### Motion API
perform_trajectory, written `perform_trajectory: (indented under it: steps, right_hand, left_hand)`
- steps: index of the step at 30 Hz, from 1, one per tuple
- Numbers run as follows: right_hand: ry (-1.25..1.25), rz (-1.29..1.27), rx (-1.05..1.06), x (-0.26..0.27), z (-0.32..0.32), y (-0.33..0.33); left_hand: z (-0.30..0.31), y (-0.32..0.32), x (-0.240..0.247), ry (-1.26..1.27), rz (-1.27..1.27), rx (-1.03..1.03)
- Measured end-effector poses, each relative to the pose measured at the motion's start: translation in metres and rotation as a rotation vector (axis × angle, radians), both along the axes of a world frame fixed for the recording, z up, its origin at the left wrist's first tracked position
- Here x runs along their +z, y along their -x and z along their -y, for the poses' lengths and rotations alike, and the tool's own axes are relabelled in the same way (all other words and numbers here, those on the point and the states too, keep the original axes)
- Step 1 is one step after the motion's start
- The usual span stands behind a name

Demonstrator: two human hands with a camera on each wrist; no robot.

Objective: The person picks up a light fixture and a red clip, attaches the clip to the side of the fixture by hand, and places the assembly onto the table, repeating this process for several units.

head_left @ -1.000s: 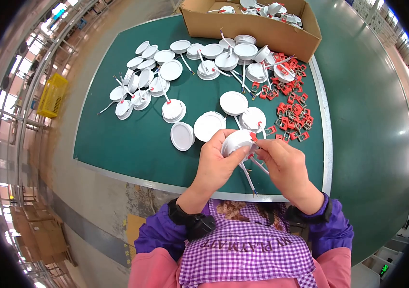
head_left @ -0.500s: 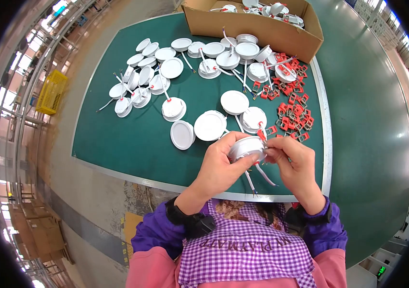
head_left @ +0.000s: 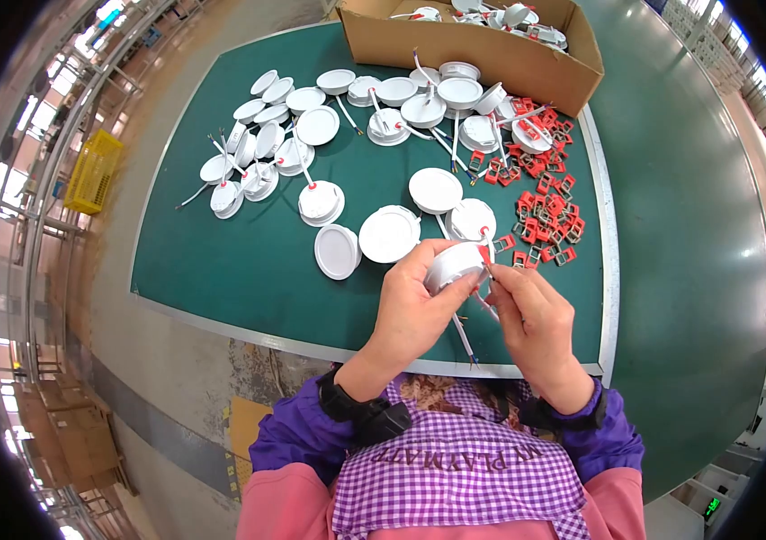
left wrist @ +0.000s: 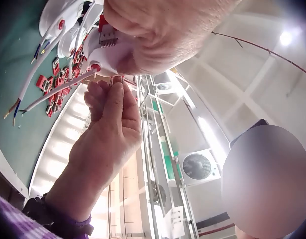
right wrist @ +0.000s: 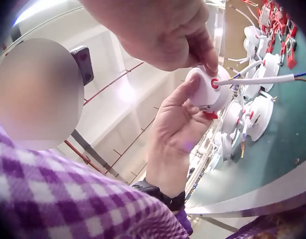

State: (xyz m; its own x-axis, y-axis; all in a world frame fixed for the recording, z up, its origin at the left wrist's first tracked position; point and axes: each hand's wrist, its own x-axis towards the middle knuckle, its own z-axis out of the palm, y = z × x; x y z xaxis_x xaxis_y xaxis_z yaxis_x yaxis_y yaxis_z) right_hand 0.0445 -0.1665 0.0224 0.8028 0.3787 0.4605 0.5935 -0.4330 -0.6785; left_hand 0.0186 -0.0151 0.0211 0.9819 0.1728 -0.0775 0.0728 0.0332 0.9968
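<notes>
My left hand (head_left: 408, 301) grips a round white lamp (head_left: 455, 266) by its sides, above the near part of the green table. On the lamp's right edge sits a red clip (head_left: 484, 255), and my right hand (head_left: 534, 317) pinches at that edge with thumb and forefinger. In the left wrist view a red clip (left wrist: 102, 22) with a metal spring shows on the lamp's side. The right wrist view shows the lamp's cable (right wrist: 262, 80) coming out through a red grommet (right wrist: 215, 83). What lies between my right fingertips is too small to tell.
Several white lamps (head_left: 317, 125) with cables lie across the green table (head_left: 221, 261). A pile of red clips (head_left: 548, 219) lies at the right, near the metal table edge (head_left: 610, 270). A cardboard box (head_left: 473, 52) holding lamps stands at the back.
The lamp and both hands moved a little right, then back left. My left hand has kept its grip while the lamp tilted; my right fingers moved away from the clip's place and back to the lamp's edge.
</notes>
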Motion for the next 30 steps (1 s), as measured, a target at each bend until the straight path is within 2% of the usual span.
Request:
perform_trajectory:
  steps: [11, 14, 18, 20, 21, 23, 26, 30]
  right_hand:
    - [-0.027, 0.011, 0.016, 0.003, -0.007, 0.003]
    - [0.069, 0.044, -0.001, 0.002, -0.007, 0.005]
    - [-0.269, -0.488, 0.017, 0.011, 0.001, -0.006]
    - [-0.276, -0.644, 0.027, 0.024, 0.003, -0.005]
    - [-0.275, -0.642, 0.025, 0.024, 0.004, -0.003]
    - [-0.216, -0.647, 0.160, 0.021, 0.008, -0.002]
    - [-0.180, -0.704, 0.191, 0.020, 0.009, -0.006]
    - [-0.162, -0.800, 0.186, 0.023, 0.007, -0.017]
  left_hand:
    - [-0.012, -0.002, 0.004, -0.139, 0.030, -0.090]
    - [-0.014, 0.000, 0.002, -0.118, 0.037, -0.132]
    - [-0.015, 0.004, 0.003, -0.090, 0.101, -0.138]
    - [-0.016, 0.008, 0.010, -0.098, 0.101, -0.159]
    - [-0.016, 0.009, 0.012, -0.111, 0.110, -0.182]
    - [-0.015, 0.010, 0.011, -0.113, 0.107, -0.210]
    - [-0.013, 0.011, 0.001, 0.041, 0.005, -0.230]
    - [-0.013, 0.007, 0.001, 0.028, -0.075, -0.220]
